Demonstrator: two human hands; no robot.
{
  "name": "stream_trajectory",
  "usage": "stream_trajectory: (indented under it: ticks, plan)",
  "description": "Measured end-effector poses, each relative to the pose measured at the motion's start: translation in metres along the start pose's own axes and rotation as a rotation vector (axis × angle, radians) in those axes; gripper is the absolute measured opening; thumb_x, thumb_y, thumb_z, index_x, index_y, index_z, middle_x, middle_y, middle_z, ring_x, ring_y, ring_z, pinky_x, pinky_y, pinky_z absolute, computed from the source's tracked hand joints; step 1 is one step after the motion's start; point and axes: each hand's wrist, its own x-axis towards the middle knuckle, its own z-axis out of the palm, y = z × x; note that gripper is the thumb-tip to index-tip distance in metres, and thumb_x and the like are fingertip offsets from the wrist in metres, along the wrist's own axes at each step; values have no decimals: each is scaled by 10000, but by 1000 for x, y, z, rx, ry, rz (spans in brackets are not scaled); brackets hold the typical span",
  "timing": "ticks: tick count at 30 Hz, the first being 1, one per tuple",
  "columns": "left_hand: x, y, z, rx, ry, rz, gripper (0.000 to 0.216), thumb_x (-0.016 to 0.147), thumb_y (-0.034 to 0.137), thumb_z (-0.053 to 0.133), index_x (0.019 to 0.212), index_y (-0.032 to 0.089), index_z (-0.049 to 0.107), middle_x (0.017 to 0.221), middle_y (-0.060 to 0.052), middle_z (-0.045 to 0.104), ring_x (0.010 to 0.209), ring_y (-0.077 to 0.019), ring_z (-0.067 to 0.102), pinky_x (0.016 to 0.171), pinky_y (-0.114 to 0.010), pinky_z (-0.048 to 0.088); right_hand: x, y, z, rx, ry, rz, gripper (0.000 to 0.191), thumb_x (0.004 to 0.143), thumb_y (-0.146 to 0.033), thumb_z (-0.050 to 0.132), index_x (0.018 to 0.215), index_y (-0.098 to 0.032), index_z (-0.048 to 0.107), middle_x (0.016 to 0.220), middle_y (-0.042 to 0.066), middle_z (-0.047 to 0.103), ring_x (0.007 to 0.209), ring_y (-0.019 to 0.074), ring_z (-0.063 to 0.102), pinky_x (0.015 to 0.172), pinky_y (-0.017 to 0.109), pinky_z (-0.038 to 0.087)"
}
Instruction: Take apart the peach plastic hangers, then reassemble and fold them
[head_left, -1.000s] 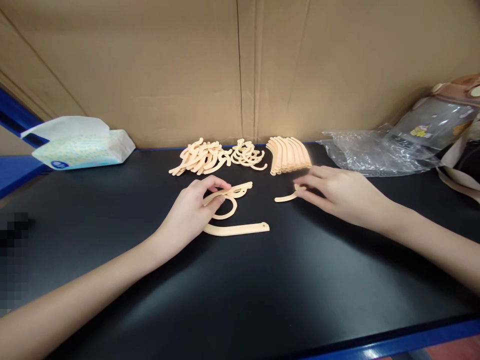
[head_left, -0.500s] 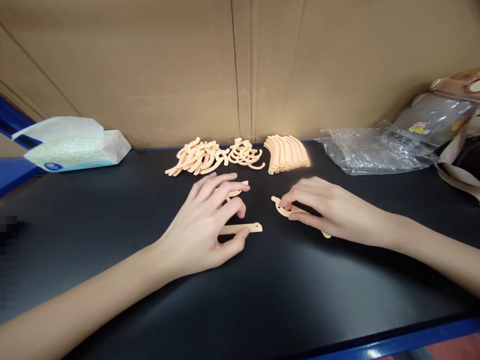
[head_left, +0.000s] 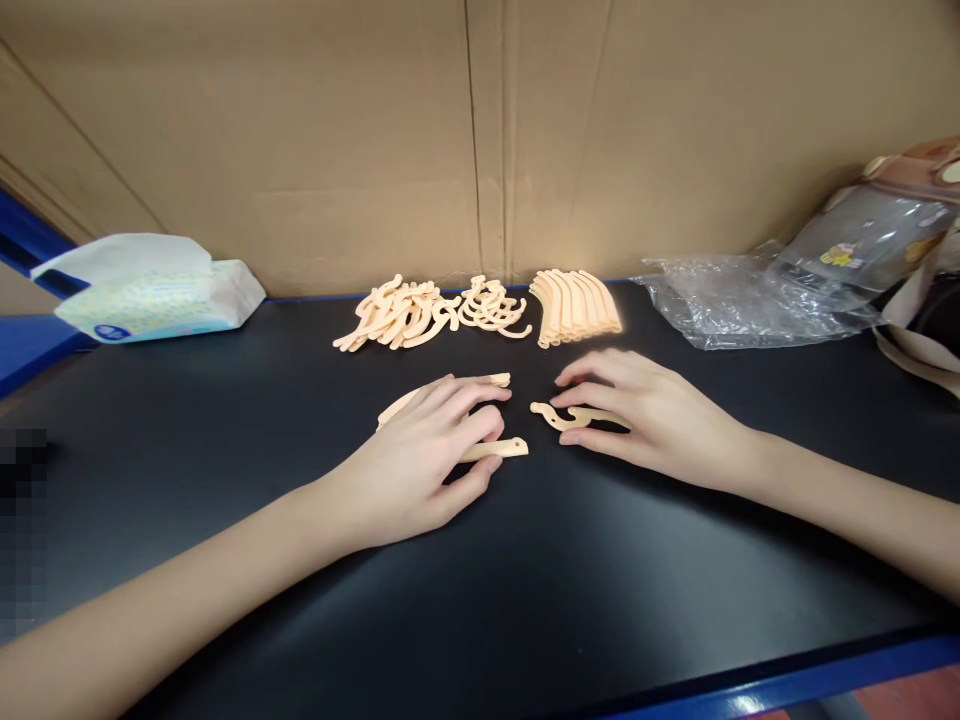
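Left hand [head_left: 411, 455] over pale pieces [head_left: 510, 448]

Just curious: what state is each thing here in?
Left hand: curled above a pale bar with an end hole; grip unclear.
Bar: partly covered.
Right hand: open around a pale, flat, hooked piece.
Hooked piece: on the black table, partly hidden.
Pale curved strips: lined up.
Pale bent pieces: heaped loosely.
Small pale hooks: jumbled.
Blue-and-white tissue pack: open, tissue protruding.
Clear plastic bag: crumpled.
Clear bottle: brown top on.

A black table [head_left: 570, 590] bears beige pieces [head_left: 576, 308], tissues [head_left: 161, 305], clear plastic [head_left: 742, 305].
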Motion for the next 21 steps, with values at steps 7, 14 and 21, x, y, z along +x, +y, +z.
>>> stream_trajectory:
  ticks: [7, 14, 21]
  plan:
    - [1, 3, 0, -79, -5, -75, 123, 979, 284, 399, 947, 217, 496, 1341, -82, 529, 1318, -228, 422, 1032, -433, 390, 3, -6, 6, 20, 73, -21, 129, 953, -194, 467, 914, -160, 585, 874, 58, 647, 791, 161, 590, 747, 296, 458]
    - [0, 11, 3, -98, 60, -102, 128, 993, 283, 377, 905, 226, 450, 1365, -79, 509, 1272, -209, 468, 1007, -415, 407, -2, -14, 1, 21, 109, 37, 131, 989, -234, 380, 905, -206, 478, 701, -22, 576, 495, 89, 472, 486, 217, 353]
    - [-1, 17, 4, -133, 94, -79, 88, 994, 265, 386, 940, 227, 445, 1336, -94, 526, 1294, -210, 457, 1019, -403, 414, 1, -20, -2, 95, -14, 100, 225, 1008, -306, 390, 969, -211, 591, 816, 8, 663, 718, 131, 615, 660, 251, 418]
